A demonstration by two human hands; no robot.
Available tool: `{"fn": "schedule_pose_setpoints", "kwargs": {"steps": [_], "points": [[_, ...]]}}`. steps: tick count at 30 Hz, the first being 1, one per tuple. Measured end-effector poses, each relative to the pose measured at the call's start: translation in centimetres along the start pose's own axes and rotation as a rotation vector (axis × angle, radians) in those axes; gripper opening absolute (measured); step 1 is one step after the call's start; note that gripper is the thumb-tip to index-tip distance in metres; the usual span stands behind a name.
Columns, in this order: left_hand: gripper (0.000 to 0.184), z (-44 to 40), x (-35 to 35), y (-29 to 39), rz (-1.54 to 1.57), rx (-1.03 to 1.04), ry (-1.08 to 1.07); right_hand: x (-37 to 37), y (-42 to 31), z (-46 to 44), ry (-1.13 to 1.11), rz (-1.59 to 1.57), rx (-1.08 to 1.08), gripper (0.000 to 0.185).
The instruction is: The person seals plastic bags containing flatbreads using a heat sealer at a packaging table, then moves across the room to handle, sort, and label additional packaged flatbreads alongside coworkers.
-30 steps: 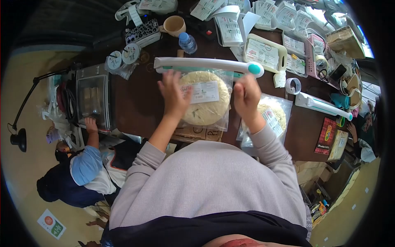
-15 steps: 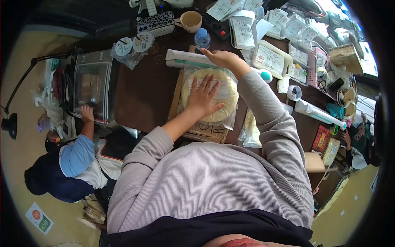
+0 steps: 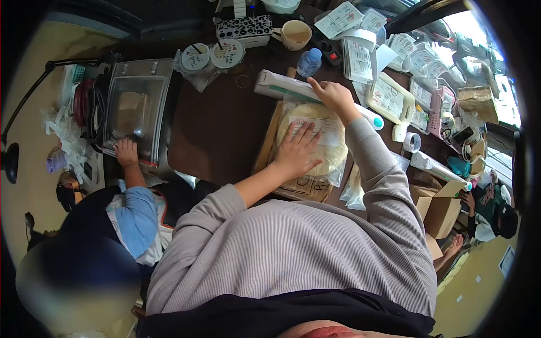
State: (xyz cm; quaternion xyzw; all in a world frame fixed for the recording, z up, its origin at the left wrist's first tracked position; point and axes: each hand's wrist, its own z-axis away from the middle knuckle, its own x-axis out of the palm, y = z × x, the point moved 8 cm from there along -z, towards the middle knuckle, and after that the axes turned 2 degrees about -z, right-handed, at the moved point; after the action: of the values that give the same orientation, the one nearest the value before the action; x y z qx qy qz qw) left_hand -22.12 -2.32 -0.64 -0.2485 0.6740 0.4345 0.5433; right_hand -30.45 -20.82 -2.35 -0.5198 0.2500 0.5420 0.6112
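A second ago your hands were at either side of the packet; now your left hand (image 3: 298,149) lies on it and your right hand (image 3: 336,100) is at the long white-and-teal bar-shaped sealer (image 3: 277,84), as they were half a second ago. An open brown cardboard box (image 3: 441,217), of which only a small part showed then, now stands in view at your right.

Your left hand is flat, its fingers spread, touching the round, pale, flat disc in a clear plastic bag (image 3: 333,156) and its printed white label (image 3: 327,130) without gripping. Your right hand has the thumb stretched out; you cannot tell how far its fingers curl or whether they grip the sealer. The disc lies on the table (image 3: 211,129) in front of you, over a piece of brown cardboard (image 3: 304,190), its far edge just beside the sealer.
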Motion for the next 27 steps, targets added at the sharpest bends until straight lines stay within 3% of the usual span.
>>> {"fn": "schedule_pose_setpoints", "kwargs": {"steps": [7,12,16,19,22,25,27], "points": [[0.074,2.9,-1.8,-3.5,0.067,0.015,0.059,-0.1,0.1,0.0,-0.121,-0.034,0.104,0.081],[0.083,2.1,-2.6,-5.1,0.151,0.018,0.077,-2.2,-0.5,-1.0,-0.260,0.034,0.158,0.090],[0.087,1.0,-2.9,-5.8,0.121,0.000,0.053,-2.6,-1.8,-1.8,-0.278,0.021,0.014,0.094],[0.089,0.7,-2.8,-5.9,0.101,-0.001,0.035,-4.0,-2.9,-0.4,-0.382,0.099,0.137,0.078],[0.090,0.9,-2.5,-5.8,0.082,-0.011,0.024,-1.4,-0.5,-1.6,-0.297,0.092,0.129,0.094],[0.089,1.0,-2.3,-5.6,0.087,-0.022,0.041,-0.9,-0.4,-0.9,-0.320,0.067,0.163,0.096],[0.089,1.1,-2.3,-5.6,0.083,-0.020,0.050,0.0,0.1,-1.3,-0.222,0.016,0.096,0.088]]}}
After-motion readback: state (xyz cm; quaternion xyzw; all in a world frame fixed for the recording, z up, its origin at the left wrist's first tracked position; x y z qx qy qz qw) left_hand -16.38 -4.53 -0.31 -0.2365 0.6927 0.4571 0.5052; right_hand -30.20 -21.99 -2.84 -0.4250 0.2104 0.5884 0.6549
